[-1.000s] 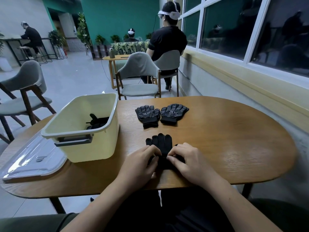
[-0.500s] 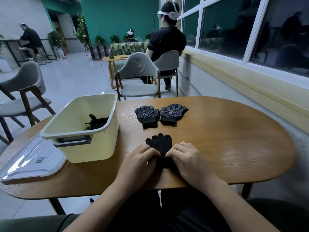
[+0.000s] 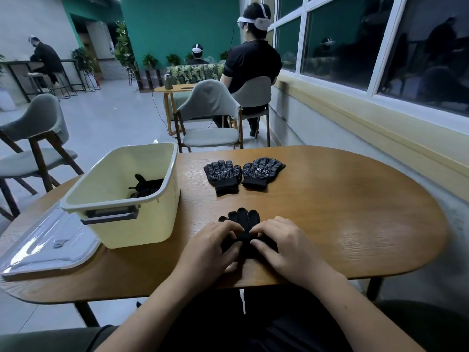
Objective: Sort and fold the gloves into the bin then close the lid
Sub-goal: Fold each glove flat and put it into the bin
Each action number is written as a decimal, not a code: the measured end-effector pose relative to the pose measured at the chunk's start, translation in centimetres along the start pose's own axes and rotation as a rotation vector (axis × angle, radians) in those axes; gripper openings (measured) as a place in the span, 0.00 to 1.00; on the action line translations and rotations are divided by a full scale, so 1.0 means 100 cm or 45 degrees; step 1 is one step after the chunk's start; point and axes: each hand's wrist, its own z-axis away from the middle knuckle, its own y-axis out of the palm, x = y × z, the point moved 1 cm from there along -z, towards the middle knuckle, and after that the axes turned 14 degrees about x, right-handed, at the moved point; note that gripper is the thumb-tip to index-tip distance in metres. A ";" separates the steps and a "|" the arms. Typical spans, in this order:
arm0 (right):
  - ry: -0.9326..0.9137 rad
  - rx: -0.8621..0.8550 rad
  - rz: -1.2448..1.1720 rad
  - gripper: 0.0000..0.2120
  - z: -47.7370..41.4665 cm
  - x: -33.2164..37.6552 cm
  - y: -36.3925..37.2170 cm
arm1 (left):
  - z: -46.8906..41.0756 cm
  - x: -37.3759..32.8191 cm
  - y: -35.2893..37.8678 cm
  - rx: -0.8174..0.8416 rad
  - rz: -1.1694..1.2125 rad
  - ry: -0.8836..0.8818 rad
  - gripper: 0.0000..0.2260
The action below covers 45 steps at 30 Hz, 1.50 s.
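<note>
A: Lower centre of the frame, near edge of the table (image 3: 342,224): left hand (image 3: 210,246) and right hand (image 3: 284,247) side by side on a black glove (image 3: 243,219).
B: Fingers?
A: Bent on both, knuckles up, tips close together and digging into the fabric along the middle of the glove. Pinching it from either side, by the look of it. Thumbs tucked low, mostly hidden.
B: And the glove itself?
A: Flat on the wood, fingertips poking out beyond the hands, pointing up the frame. Cuff end buried under the palms.
B: Anything else on the wood?
A: Centre of the frame, a pair of gloves (image 3: 223,175) with grip dots, lying flat just beside each other, cuffs toward the bottom. Apart from the hands.
B: Bin?
A: Left of centre, pale yellow bin (image 3: 142,224), open, grey handle facing the bottom edge. Inside, near the right wall, more dark gloves (image 3: 147,186).
B: Lid?
A: Lower left, clear lid (image 3: 48,247), flat on the table, right beside the bin's base.
</note>
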 end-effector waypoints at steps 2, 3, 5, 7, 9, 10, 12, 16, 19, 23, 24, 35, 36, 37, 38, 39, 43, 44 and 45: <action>0.011 -0.004 -0.001 0.06 -0.001 0.000 0.000 | -0.001 0.001 0.000 0.002 -0.008 -0.004 0.09; 0.019 -0.009 0.001 0.06 -0.001 0.000 0.001 | -0.001 0.001 0.000 0.008 -0.012 -0.008 0.08; 0.044 -0.031 0.010 0.07 -0.002 0.000 0.001 | -0.001 0.001 0.001 0.014 -0.021 -0.015 0.10; 0.076 -0.049 0.020 0.08 -0.002 -0.002 0.002 | -0.002 0.001 0.002 -0.003 -0.043 -0.015 0.10; 0.099 -0.052 0.017 0.07 -0.002 -0.004 0.002 | -0.002 0.000 0.002 -0.041 -0.075 -0.006 0.10; 0.103 -0.051 0.013 0.07 -0.002 -0.005 0.003 | -0.002 0.000 0.002 -0.064 -0.092 0.003 0.09; 0.098 -0.060 0.006 0.05 -0.003 -0.006 0.004 | -0.002 0.000 0.002 -0.111 -0.134 0.026 0.06; 0.006 -0.085 0.046 0.07 -0.002 -0.005 0.002 | -0.001 0.000 0.001 -0.144 -0.198 0.094 0.09; -0.064 -0.108 0.127 0.09 0.000 -0.001 -0.002 | 0.000 -0.001 0.000 -0.140 -0.218 0.145 0.10; -0.093 -0.091 0.115 0.06 0.001 0.002 -0.002 | 0.001 -0.003 -0.001 -0.089 -0.188 0.136 0.09; -0.087 -0.080 0.086 0.04 0.002 0.002 -0.002 | 0.001 -0.003 -0.001 -0.066 -0.176 0.116 0.12; 0.029 -0.044 -0.014 0.08 0.001 0.002 -0.003 | -0.002 0.001 0.001 -0.062 -0.103 0.019 0.09; 0.035 -0.054 -0.030 0.07 0.001 0.003 -0.004 | -0.002 0.000 0.000 -0.061 -0.088 0.017 0.08; 0.035 -0.059 -0.038 0.06 0.001 0.003 -0.003 | -0.001 -0.001 0.000 -0.059 -0.081 0.021 0.07; 0.034 -0.057 -0.038 0.06 0.001 0.003 -0.003 | -0.001 -0.002 0.000 -0.058 -0.082 0.026 0.06; 0.035 -0.056 -0.031 0.06 0.000 0.003 -0.002 | -0.001 -0.003 0.000 -0.060 -0.087 0.030 0.06; 0.050 -0.076 -0.005 0.08 -0.001 0.000 0.001 | -0.001 -0.001 0.000 -0.106 -0.135 0.041 0.07; 0.053 -0.079 0.003 0.07 -0.001 -0.001 0.001 | -0.001 0.000 0.000 -0.113 -0.160 0.051 0.06; 0.051 -0.085 0.009 0.07 -0.001 -0.002 0.002 | -0.001 0.001 0.001 -0.119 -0.183 0.061 0.05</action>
